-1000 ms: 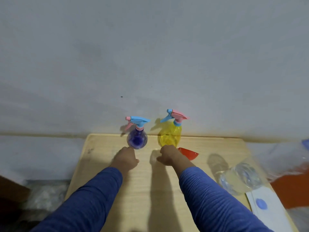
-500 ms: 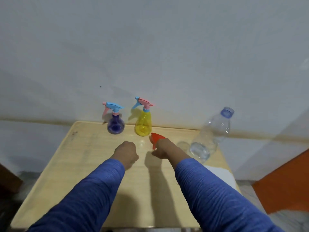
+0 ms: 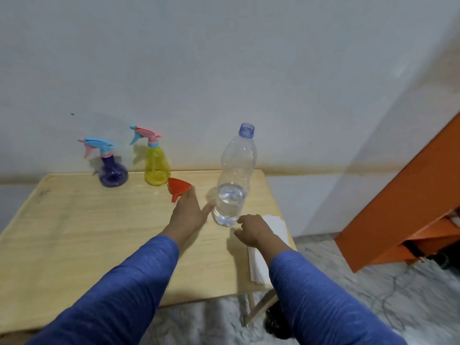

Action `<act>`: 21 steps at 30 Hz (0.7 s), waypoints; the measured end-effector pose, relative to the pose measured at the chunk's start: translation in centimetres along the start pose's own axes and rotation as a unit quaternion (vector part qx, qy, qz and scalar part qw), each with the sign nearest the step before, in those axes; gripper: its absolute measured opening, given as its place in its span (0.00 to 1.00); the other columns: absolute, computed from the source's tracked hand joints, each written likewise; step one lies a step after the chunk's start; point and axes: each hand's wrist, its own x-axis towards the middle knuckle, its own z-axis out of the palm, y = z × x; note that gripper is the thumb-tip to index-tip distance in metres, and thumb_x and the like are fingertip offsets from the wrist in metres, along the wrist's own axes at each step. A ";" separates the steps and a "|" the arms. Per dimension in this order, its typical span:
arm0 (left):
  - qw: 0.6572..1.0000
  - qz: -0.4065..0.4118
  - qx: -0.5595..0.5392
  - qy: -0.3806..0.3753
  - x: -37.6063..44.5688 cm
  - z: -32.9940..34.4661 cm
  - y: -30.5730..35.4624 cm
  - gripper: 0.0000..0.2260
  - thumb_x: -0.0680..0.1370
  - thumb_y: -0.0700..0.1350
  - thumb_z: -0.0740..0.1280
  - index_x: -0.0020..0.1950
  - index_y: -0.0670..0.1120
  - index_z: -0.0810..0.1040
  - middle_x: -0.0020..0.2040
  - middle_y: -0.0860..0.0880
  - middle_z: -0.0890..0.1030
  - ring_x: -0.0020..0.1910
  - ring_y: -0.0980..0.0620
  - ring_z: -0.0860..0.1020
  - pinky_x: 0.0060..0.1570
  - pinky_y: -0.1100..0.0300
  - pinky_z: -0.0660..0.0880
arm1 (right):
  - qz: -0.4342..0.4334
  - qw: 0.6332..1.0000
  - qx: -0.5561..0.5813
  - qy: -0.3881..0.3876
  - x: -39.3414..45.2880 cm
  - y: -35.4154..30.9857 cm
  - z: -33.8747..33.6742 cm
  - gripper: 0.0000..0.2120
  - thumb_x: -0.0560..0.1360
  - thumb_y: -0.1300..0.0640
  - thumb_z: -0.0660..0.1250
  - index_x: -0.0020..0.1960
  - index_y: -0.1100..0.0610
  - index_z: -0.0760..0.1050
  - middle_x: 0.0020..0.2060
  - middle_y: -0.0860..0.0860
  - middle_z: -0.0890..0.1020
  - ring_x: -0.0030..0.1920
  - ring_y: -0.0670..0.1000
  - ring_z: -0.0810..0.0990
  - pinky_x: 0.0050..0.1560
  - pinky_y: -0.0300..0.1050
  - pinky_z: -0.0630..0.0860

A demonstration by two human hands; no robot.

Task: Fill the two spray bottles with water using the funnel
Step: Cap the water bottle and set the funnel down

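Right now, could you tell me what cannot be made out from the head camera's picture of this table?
- Left hand: whether its fingers touch the red funnel; the hand's own back hides the contact.
- Purple spray bottle and yellow spray bottle: any water level inside; tinted walls, too small.
- Water bottle: its base edge, behind the right hand.
- White paper: partly under the right forearm.
- Table: its near left corner, hidden by the left sleeve.

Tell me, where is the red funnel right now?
The red funnel lies on the wooden table toward the back, just right of the yellow spray bottle, at the fingertips of the left hand.
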 end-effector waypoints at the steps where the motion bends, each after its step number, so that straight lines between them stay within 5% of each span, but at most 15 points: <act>1: 0.999 0.009 -0.038 0.017 0.0 0.2 0.9 0.38 0.75 0.60 0.64 0.76 0.42 0.51 0.74 0.42 0.60 0.72 0.43 0.60 0.67 0.51 0.61 | 0.000 1.000 0.022 0.017 -0.2 1.2 0.1 0.21 0.78 0.54 0.58 0.69 0.56 0.66 0.66 0.55 0.73 0.66 0.55 0.70 0.63 0.46 0.68; 11: 0.965 0.091 -0.218 0.118 1.2 1.8 5.9 0.52 0.64 0.58 0.75 0.76 0.52 0.43 0.75 0.50 0.59 0.73 0.53 0.58 0.69 0.56 0.60 | 0.010 0.989 0.133 0.071 1.8 7.9 3.2 0.26 0.76 0.56 0.64 0.72 0.52 0.63 0.65 0.55 0.70 0.66 0.55 0.68 0.63 0.45 0.65; 21: 0.961 0.111 -0.224 0.119 1.9 1.9 6.6 0.45 0.66 0.56 0.75 0.75 0.55 0.52 0.71 0.54 0.68 0.69 0.58 0.65 0.66 0.58 0.64 | 0.000 0.988 0.127 0.092 3.7 9.0 4.6 0.18 0.77 0.60 0.60 0.66 0.56 0.73 0.58 0.57 0.73 0.58 0.56 0.73 0.54 0.44 0.71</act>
